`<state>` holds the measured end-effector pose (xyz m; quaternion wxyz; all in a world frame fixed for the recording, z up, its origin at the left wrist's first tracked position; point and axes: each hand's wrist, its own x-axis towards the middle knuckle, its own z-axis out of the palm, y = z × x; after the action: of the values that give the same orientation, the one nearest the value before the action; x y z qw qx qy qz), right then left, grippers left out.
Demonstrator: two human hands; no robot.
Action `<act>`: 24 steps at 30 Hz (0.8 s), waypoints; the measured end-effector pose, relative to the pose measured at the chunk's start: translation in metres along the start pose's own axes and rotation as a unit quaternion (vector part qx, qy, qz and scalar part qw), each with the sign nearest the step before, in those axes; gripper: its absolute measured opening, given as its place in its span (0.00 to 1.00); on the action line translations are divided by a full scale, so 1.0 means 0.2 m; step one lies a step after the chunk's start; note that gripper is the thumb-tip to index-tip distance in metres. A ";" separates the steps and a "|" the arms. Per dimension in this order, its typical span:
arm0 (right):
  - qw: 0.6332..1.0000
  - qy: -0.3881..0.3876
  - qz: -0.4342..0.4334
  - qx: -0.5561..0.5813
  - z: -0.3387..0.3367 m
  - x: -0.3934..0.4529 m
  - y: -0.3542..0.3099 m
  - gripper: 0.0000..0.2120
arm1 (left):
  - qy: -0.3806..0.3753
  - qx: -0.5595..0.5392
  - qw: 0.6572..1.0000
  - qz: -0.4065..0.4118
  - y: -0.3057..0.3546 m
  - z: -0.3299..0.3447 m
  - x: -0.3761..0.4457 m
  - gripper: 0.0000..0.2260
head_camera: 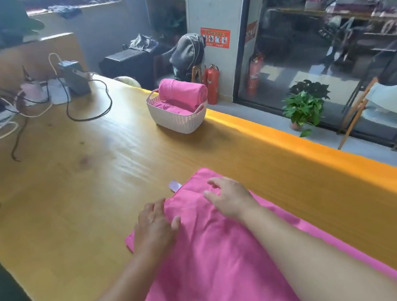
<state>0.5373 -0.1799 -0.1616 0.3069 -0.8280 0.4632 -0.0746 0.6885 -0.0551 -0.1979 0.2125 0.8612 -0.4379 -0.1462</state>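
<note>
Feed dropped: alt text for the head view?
The left hand rests on the left edge of a pink towel spread on a wooden table; the right hand is over its far end. Behind, a white basket holds rolled pink towels.

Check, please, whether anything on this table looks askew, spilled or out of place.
Nothing looks spilled or damaged. The rolled towel sits high above the basket rim rather than tucked in, and loose cables sprawl across the far left of the table.
</note>
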 end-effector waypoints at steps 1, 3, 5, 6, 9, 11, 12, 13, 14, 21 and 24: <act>0.999 -0.035 0.018 -0.007 0.02 0.06 -0.03 0.27 | -0.003 -0.007 1.000 -0.011 -0.04 -0.01 0.01 0.28; 0.993 -0.097 0.040 -0.055 0.04 0.14 -0.06 0.27 | -0.024 -0.039 0.998 -0.031 -0.09 -0.04 0.04 0.26; 0.988 -0.136 0.033 -0.065 0.05 0.19 -0.08 0.10 | -0.055 -0.070 0.996 -0.032 -0.13 -0.06 0.06 0.21; 0.989 -0.139 0.029 -0.032 0.04 0.20 -0.07 0.07 | -0.075 -0.078 0.994 -0.026 -0.13 -0.07 0.06 0.17; 0.983 -0.105 0.021 0.147 -0.02 0.18 -0.04 0.06 | -0.109 -0.099 0.989 -0.009 -0.16 -0.09 0.08 0.09; 0.966 -0.075 0.034 0.245 -0.07 0.17 -0.01 0.03 | -0.132 -0.101 0.986 0.000 -0.19 -0.12 0.11 0.18; 0.960 -0.056 0.046 0.269 -0.07 0.19 0.03 0.04 | -0.153 -0.104 0.983 -0.002 -0.20 -0.13 0.12 0.20; 0.960 -0.031 0.056 0.272 -0.07 0.20 0.06 0.04 | -0.178 -0.111 0.978 -0.002 -0.22 -0.15 0.14 0.20; 0.966 -0.007 0.064 0.251 -0.06 0.24 0.10 0.04 | -0.207 -0.118 0.971 0.003 -0.24 -0.17 0.15 0.18; 0.987 0.075 0.029 0.136 -0.04 0.41 0.11 0.12 | -0.154 -0.143 0.978 0.014 -0.27 -0.20 0.15 0.15; 0.995 0.069 0.045 0.058 -0.03 0.49 0.12 0.16 | -0.093 -0.151 0.984 0.011 -0.27 -0.17 0.12 0.13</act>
<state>0.5733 -0.2716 -0.1870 0.3245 -0.7800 0.5152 -0.1448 0.7558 -0.0382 -0.1963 0.2998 0.7970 -0.4382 -0.2878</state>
